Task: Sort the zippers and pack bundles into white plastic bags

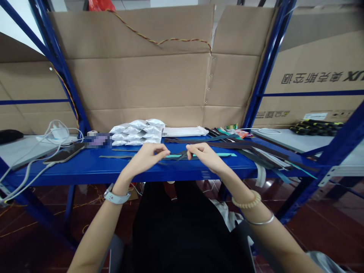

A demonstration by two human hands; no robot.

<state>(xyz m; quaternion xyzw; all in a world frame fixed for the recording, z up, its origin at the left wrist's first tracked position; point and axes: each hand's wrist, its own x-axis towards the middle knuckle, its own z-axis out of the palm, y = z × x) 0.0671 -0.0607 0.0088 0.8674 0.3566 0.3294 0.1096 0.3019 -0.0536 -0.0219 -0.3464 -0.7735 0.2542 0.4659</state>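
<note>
Two bare forearms reach forward from the bottom of the view over the near edge of a blue steel shelf [233, 168]. A white watch band [114, 197] circles the left wrist, and a beaded bracelet [247, 200] and a thin silver bangle [260, 222] sit on the right arm. The left hand [146, 159] and right hand [203, 157] meet near the middle of the shelf's front edge, with their fingers curled inward and nearly touching. Both pinch a dark strip [180, 155], though the fingertips hide exactly how it is gripped. The strip lies across a longer teal strip [224, 154], and the raised pinch seems to lift it clear of the shelf for close handling.

Just beyond, toward the right edge, a loose pile of dark strips [264, 152] fans over the shelf, seemingly kept within reach. At the left end lie a smartphone [65, 152] and tangled white cables [30, 167]. Along the back edge sit stacked white pouches [138, 132], set compactly together, and a flat white package [184, 131]. A blurred patch [98, 140] hides one item. Behind everything, a cardboard sheet [136, 83] stands against the shelving, with a twisted red-and-yellow wire [159, 41] running across it.
</note>
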